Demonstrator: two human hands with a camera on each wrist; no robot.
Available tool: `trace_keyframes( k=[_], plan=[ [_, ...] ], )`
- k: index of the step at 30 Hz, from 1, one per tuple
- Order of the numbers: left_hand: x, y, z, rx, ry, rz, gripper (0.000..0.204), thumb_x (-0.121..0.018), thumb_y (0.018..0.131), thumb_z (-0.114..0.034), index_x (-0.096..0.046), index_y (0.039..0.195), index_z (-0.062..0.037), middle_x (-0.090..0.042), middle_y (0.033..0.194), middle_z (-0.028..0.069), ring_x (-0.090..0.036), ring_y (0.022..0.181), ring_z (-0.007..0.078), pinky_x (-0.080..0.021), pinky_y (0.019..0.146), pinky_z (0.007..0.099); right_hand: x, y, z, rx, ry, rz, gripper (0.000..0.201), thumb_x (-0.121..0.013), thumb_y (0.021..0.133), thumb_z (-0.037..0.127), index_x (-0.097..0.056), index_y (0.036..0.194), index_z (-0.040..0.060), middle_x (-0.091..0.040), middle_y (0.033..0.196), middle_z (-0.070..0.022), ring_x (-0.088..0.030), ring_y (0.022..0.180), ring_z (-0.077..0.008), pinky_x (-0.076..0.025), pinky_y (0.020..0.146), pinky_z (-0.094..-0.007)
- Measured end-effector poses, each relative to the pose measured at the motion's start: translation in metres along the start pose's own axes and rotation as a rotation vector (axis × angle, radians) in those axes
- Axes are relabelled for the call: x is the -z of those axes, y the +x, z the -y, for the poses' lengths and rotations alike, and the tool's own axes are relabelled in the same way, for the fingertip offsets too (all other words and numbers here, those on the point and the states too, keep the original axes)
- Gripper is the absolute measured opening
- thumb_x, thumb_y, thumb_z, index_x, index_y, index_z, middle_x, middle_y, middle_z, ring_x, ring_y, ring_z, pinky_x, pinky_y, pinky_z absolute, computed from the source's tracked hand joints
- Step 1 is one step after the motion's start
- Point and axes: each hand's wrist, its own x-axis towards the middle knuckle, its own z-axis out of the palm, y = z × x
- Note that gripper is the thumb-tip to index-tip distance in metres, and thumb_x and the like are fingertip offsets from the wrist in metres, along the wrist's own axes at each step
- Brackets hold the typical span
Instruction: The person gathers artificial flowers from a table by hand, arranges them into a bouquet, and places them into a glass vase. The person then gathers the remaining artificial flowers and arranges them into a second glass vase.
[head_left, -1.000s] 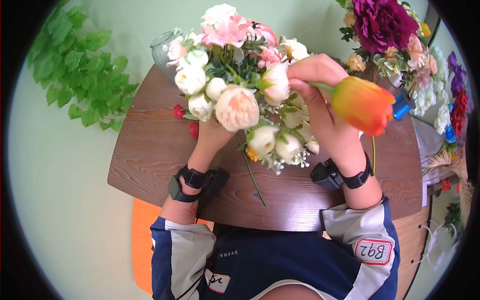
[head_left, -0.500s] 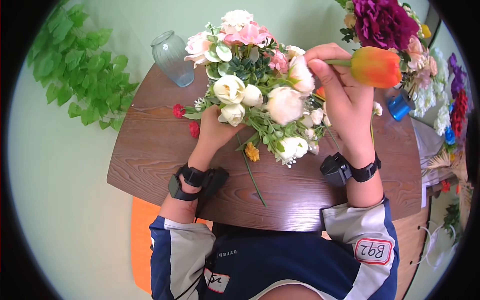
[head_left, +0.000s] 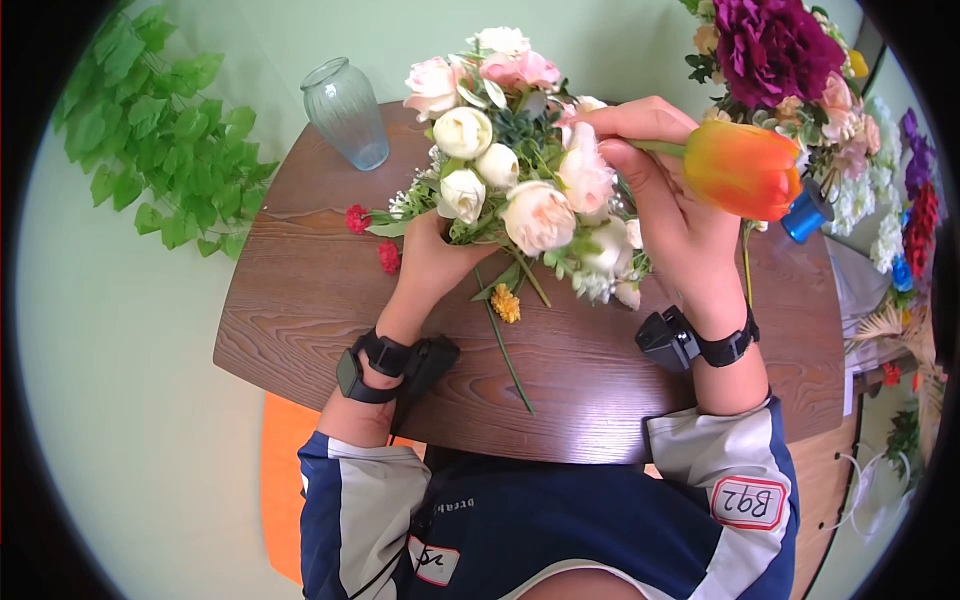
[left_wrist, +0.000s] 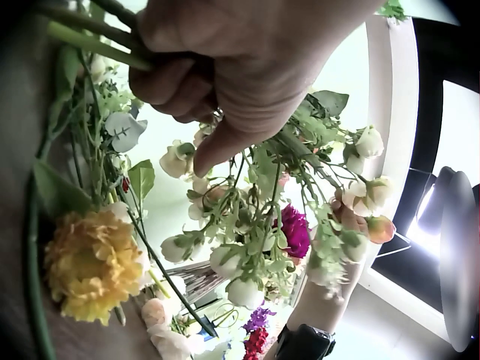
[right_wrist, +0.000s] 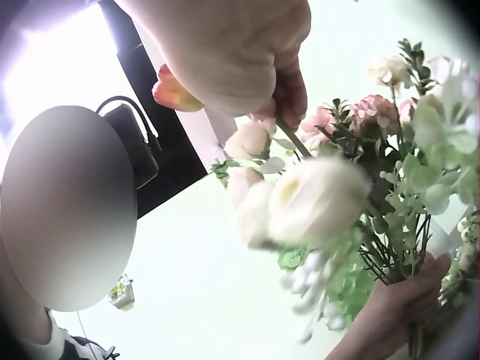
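In the head view the left hand [head_left: 436, 254] grips the stems of a mixed bouquet with white and pale pink blooms [head_left: 538, 217]. The left wrist view shows its fingers curled round the green stems [left_wrist: 97, 45]. At the bouquet's right side, the right hand [head_left: 690, 215] pinches the stem of an orange-red tulip [head_left: 742, 170] between thumb and fingers; the tulip's head points right, away from the bouquet. In the right wrist view a green stem [right_wrist: 295, 140] runs from the pinching fingers toward the blooms.
An upright glass vase [head_left: 346, 115] stands behind the left hand. Red flowers [head_left: 388, 256] and a yellow flower [head_left: 505, 303] lie on the wooden table [head_left: 300, 300]. At the right are a blue spool [head_left: 805, 212] and a purple flower arrangement [head_left: 775, 50]; green leaves [head_left: 150, 130] hang at the left.
The bouquet has turned and shifted in the left hand, uncovering the vase. The right hand with the tulip rose and moved right, then came back left and down toward the blooms.
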Motion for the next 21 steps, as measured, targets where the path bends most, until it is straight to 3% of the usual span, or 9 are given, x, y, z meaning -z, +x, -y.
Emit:
trace_keyframes(
  k=[4, 10, 14, 18, 21],
  plan=[
    [0.001, 0.0, -0.003, 0.1, 0.007, -0.025, 0.036, -0.076, 0.063, -0.014, -0.062, 0.091, 0.0037, -0.067, 0.084, 0.0108, -0.063, 0.074, 0.014, -0.048, 0.067, 0.0272, 0.006, 0.0, 0.002, -0.091, -0.02, -0.028, 0.014, -0.05, 0.085, -0.003, -0.059, 0.095, -0.0051, -0.059, 0.084, -0.0064, -0.054, 0.074, -0.0107, -0.044, 0.066, -0.0212],
    [0.004, 0.002, -0.002, 0.153, -0.026, -0.032, 0.034, -0.074, 0.065, -0.014, -0.063, 0.091, 0.0039, -0.066, 0.081, 0.0081, -0.06, 0.07, 0.0114, -0.047, 0.065, 0.0259, 0.009, 0.002, 0.002, -0.258, 0.234, -0.189, 0.014, -0.048, 0.087, -0.001, -0.06, 0.092, -0.0062, -0.06, 0.086, -0.0033, -0.051, 0.07, -0.0062, -0.043, 0.063, -0.0187],
    [0.004, 0.0, -0.008, 0.239, -0.11, -0.027, 0.03, -0.073, 0.067, -0.013, -0.063, 0.091, 0.0031, -0.066, 0.082, 0.0067, -0.059, 0.07, 0.0105, -0.046, 0.065, 0.025, 0.008, 0.002, 0.006, -0.311, 0.281, -0.164, 0.013, -0.05, 0.086, 0.0, -0.061, 0.091, -0.0055, -0.06, 0.083, -0.0031, -0.049, 0.067, -0.0051, -0.041, 0.061, -0.0175],
    [0.006, 0.002, -0.007, 0.234, -0.136, -0.043, 0.028, -0.072, 0.069, -0.013, -0.064, 0.091, 0.0025, -0.066, 0.083, 0.0065, -0.059, 0.072, 0.0104, -0.046, 0.066, 0.0246, 0.012, 0.004, 0.016, -0.378, 0.265, -0.168, 0.012, -0.051, 0.086, 0.0, -0.061, 0.089, -0.0056, -0.06, 0.081, -0.0033, -0.049, 0.065, -0.0047, -0.04, 0.059, -0.0169],
    [0.008, 0.003, -0.011, 0.326, -0.113, -0.083, 0.027, -0.071, 0.07, -0.014, -0.064, 0.09, 0.0025, -0.066, 0.083, 0.0063, -0.059, 0.072, 0.0106, -0.046, 0.067, 0.0249, 0.015, 0.005, 0.016, -0.448, 0.18, -0.227, 0.012, -0.051, 0.086, 0.002, -0.061, 0.086, -0.0051, -0.058, 0.075, -0.003, -0.047, 0.059, -0.0046, -0.038, 0.054, -0.0168]
  ],
)
